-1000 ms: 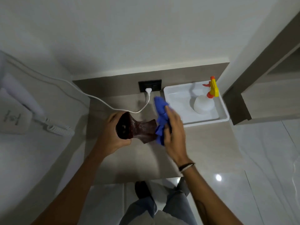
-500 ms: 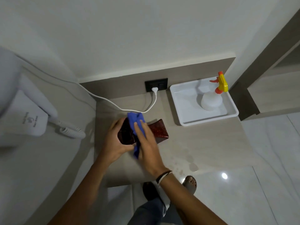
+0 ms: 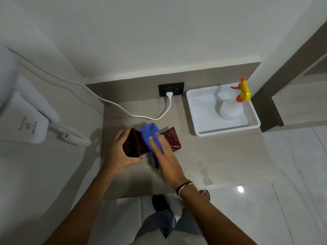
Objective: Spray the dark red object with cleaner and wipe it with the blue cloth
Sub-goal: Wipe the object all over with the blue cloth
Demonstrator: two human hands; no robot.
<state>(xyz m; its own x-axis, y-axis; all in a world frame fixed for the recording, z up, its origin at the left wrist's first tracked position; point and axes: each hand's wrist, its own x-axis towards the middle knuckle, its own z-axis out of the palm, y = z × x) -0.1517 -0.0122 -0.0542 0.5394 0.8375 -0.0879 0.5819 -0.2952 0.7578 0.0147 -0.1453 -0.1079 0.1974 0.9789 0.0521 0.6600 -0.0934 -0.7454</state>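
Observation:
The dark red object [image 3: 172, 139] is a glossy, waisted vase-like piece lying on its side over the beige counter. My left hand [image 3: 122, 152] grips its open left end. My right hand [image 3: 165, 160] presses the blue cloth [image 3: 150, 134] against the object's narrow middle, so the cloth covers that part. The red base end sticks out to the right of the cloth. The white spray bottle [image 3: 230, 109] with its yellow and orange trigger head stands apart in the tray at the back right.
A white tray [image 3: 198, 117] holds the bottle at the counter's back right. A white cable [image 3: 134, 114] runs from the black wall socket [image 3: 170, 88] across the counter. A wall-mounted hair dryer [image 3: 26, 121] with coiled cord hangs left. Wet drops [image 3: 206, 180] mark the counter's front edge.
My right hand slid the blue cloth from the object's right end to its middle. The object was turned and lowered toward the counter. My head view shifted, so the scene sits further right.

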